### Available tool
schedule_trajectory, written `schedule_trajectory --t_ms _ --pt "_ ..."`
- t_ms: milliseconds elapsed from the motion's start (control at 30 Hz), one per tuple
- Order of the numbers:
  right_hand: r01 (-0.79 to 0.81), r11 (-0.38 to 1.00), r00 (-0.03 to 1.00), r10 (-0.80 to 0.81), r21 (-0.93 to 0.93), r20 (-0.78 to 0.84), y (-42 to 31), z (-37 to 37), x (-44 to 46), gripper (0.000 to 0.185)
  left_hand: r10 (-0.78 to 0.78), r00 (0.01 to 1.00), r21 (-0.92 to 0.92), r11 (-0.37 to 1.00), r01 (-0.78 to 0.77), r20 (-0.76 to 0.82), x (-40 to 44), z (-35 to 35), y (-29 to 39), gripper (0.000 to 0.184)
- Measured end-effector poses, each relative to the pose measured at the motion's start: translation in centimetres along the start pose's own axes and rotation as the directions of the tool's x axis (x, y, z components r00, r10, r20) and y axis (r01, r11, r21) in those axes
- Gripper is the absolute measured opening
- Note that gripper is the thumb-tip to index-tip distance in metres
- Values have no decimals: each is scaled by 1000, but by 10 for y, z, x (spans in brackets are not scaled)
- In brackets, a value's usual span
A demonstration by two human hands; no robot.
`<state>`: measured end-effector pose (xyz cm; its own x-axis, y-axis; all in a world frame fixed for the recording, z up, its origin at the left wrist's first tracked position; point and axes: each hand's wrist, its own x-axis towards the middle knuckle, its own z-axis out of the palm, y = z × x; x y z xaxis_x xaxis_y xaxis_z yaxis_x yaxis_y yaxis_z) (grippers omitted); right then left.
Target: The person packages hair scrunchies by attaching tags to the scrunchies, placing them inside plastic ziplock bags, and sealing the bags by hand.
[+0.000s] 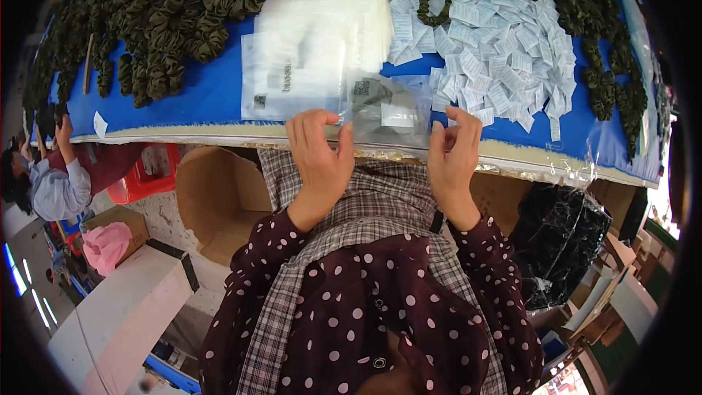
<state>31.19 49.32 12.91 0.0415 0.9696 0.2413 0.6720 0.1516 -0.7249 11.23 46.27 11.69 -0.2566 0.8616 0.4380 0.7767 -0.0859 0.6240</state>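
A clear plastic bag point(393, 130) lies at the table's front edge, with a dark item and a white label inside. My left hand point(322, 152) has its fingers curled and pinches the bag's left edge. At the bag's right edge, my right hand point(455, 159) pinches with thumb and forefinger. Just beyond my left hand lies a fanned stack of clear bags point(314, 36), printed with dark lettering. White printed labels point(504, 58) form a heap beyond my right hand, and a dark green scrunchie point(434, 4) rests on it.
Piles of dark green scrunchies point(190, 7) cover the left of the blue tabletop point(208, 91); more hang at the right. Below the table are a cardboard box point(216, 205) and a black plastic-wrapped bundle point(559, 241). Another person point(55, 183) sits at the left beside a red stool point(150, 175).
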Motion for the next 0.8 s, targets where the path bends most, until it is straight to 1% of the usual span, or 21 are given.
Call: schedule_trajectory --t_ms 33,67,100,133,167,200,333,367,400,433,467,500,533,667,733,767,800 --pt "-4 1000 1000 4 -6 -3 -2 2 -2 27 93 996 -34 995 -93 11 0 3 3 37" --pt "96 986 995 -93 -136 35 -5 4 -6 33 182 983 -67 981 -180 19 -1 5 8 48" --pt "199 945 979 -183 -258 87 -8 6 -10 39 179 983 -71 982 -177 23 -3 8 15 48" --pt "302 879 953 -266 -368 147 -11 8 -13 45 197 952 114 967 -228 234 -4 12 24 55" --pt "400 789 916 -340 -466 211 -13 8 -15 51 171 886 280 908 -311 431 -4 14 29 62" --pt "399 786 917 -344 -472 202 -12 8 -14 51 181 887 276 907 -317 425 -3 14 30 62" --pt "298 872 954 -254 -390 161 -5 11 -16 59 181 915 363 876 -317 361 -1 15 32 66" --pt "298 869 954 -261 -396 146 -3 12 -15 59 196 915 359 875 -326 353 3 17 30 66" --pt "295 888 955 -262 -354 138 0 13 -13 57 170 930 195 950 -242 326 7 20 26 64" --pt "291 905 956 -260 -311 136 3 14 -13 56 135 940 22 989 -149 312 10 22 23 62" --pt "287 920 956 -259 -267 135 5 13 -12 54 99 946 -154 987 -53 307 12 23 20 61" --pt "285 933 956 -260 -221 135 5 12 -10 53 63 949 -324 945 43 309 16 23 18 61" --pt "290 930 955 -267 -225 126 5 10 -8 53 71 951 -329 944 34 302 19 21 19 61" --pt "358 933 908 -339 -34 247 3 3 2 51 -122 956 -527 812 251 267 35 6 27 67" --pt "422 906 876 -418 37 240 -4 1 16 43 -163 959 -555 787 269 234 40 -22 21 76" --pt "426 904 874 -423 39 238 -7 -1 29 43 -112 982 -505 845 175 151 40 -40 12 74" --pt "453 891 877 -447 7 177 -8 -2 47 37 -134 978 -434 880 191 160 41 -66 5 71"
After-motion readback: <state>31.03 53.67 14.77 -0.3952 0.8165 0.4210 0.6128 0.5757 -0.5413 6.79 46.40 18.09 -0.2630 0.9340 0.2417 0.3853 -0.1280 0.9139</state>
